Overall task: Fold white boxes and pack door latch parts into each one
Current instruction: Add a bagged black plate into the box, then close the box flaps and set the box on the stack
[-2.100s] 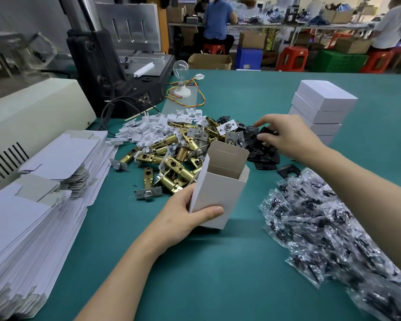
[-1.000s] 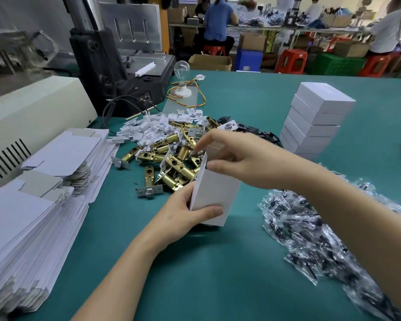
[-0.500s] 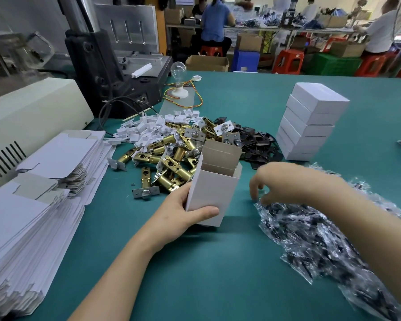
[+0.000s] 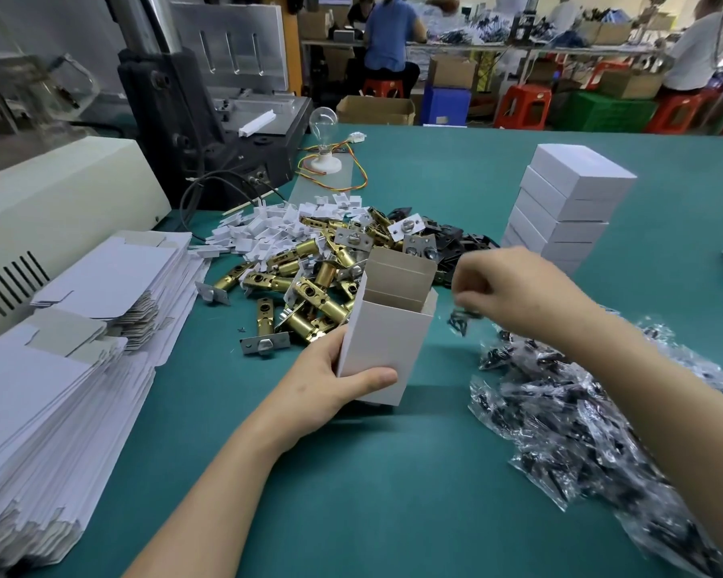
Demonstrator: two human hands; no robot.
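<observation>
My left hand (image 4: 330, 385) grips an upright white box (image 4: 387, 340) near its base, top flaps open. My right hand (image 4: 514, 285) hovers just right of the box's open top and pinches a small clear bag of dark screws (image 4: 462, 317) that hangs below the fingers. Behind the box lies a heap of brass door latches (image 4: 309, 285), with black plates (image 4: 456, 239) and small white card pieces (image 4: 268, 231) further back. A pile of clear screw bags (image 4: 581, 419) spreads at the right.
Stacks of flat unfolded white boxes (image 4: 59, 369) fill the left side. A stack of closed white boxes (image 4: 568, 202) stands at the back right. A beige machine (image 4: 59, 194), a black press (image 4: 193, 118) and a light bulb (image 4: 324, 123) sit at the back left.
My right hand dropped a part into the box, went down to the bag pile, and has now lifted up beside the box with one screw bag. The left hand stayed put.
</observation>
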